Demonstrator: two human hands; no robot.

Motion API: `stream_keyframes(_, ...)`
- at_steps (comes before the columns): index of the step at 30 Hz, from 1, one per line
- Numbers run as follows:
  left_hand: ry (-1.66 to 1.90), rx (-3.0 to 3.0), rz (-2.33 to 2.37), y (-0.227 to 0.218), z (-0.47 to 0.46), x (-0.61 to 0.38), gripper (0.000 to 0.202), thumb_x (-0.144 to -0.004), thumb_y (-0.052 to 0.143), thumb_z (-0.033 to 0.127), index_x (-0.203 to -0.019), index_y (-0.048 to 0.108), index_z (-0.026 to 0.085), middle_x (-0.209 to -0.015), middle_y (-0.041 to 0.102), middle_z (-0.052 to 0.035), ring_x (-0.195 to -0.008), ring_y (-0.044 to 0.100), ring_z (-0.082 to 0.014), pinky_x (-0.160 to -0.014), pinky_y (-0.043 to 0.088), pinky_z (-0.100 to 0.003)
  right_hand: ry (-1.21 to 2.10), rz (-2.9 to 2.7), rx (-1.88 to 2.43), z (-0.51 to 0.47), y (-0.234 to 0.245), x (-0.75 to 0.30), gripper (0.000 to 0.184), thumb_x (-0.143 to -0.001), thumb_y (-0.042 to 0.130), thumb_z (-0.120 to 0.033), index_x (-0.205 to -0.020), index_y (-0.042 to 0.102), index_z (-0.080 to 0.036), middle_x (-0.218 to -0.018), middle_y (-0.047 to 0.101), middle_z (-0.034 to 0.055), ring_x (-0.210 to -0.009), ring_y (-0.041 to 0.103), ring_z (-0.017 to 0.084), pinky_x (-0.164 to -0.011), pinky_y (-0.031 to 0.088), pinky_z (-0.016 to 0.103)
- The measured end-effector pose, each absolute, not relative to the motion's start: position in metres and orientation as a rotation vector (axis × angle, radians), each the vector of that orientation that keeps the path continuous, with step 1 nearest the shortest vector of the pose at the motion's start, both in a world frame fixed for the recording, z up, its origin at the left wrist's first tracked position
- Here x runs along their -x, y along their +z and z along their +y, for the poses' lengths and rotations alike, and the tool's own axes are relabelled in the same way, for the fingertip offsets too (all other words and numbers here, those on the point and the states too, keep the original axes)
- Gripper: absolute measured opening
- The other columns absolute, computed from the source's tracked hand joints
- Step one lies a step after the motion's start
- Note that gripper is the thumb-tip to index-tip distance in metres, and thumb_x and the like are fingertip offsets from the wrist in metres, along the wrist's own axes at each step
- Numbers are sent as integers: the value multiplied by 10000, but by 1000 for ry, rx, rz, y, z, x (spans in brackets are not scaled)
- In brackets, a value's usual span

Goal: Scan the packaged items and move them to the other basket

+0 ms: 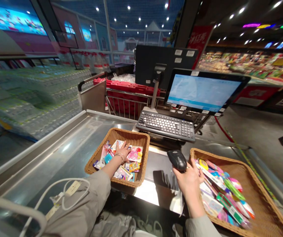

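Right grip (189, 179): closed around a black handheld scanner (177, 160), raised above the metal worktop (67, 151), near the left edge of the right wicker basket (262, 204). Left grip (123, 152): open, fingers spread over small colourful packets (134, 155) inside the left wicker basket (145, 153). Scanner position: between the baskets, well apart from the packets. Right basket contents: long, brightly coloured packaged items (232, 189), heaped toward its left side; individual types not identified. Beyond the scanner: dark keyboard (166, 125), with a lit monitor (203, 92) behind it.
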State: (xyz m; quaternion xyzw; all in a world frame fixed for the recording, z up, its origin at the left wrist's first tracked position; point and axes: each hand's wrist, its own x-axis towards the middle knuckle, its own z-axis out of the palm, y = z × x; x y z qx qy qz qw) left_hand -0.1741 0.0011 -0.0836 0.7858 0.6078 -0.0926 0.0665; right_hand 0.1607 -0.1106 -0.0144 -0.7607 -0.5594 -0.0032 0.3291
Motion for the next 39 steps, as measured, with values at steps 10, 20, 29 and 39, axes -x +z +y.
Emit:
stream_keyframes(10,35,-2481,1950,-50,-6,170,577,-678,806,451,-1215,653,306,-1543,422,-81,-1498,109,-411,-1109,-90,-747,-18,-1487,1978,-107,-11,-156,430,-729,505,-503,-983,718,-230,-1185,689,113,-1320,441,302,-1091,191,551)
stream_keyframes(20,384,-2504,1967,-9,-28,140,615,-800,712,366,-1384,529,310,-1390,600,-75,-1453,292,-387,-1147,-106,-716,-25,-1498,1946,-109,5,-144,387,-703,513,-467,-933,714,-231,-1177,688,113,-1327,423,280,-1092,189,510)
stream_keyframes(29,493,-2718,1748,2,-29,120,669,-872,626,296,-1490,378,241,-1447,540,-114,-1406,415,-287,-1230,11,-580,-74,-1585,1889,-116,12,-142,367,-750,503,-420,-983,715,-233,-1156,706,100,-1352,410,280,-1103,157,528)
stream_keyframes(39,657,-2800,1573,6,-29,81,664,-874,633,330,-1487,384,271,-1416,571,-101,-1354,479,-292,-1239,7,-574,-124,-1619,1870,-124,17,-139,318,-766,543,-374,-999,711,-238,-1161,706,80,-1354,408,303,-1103,165,546)
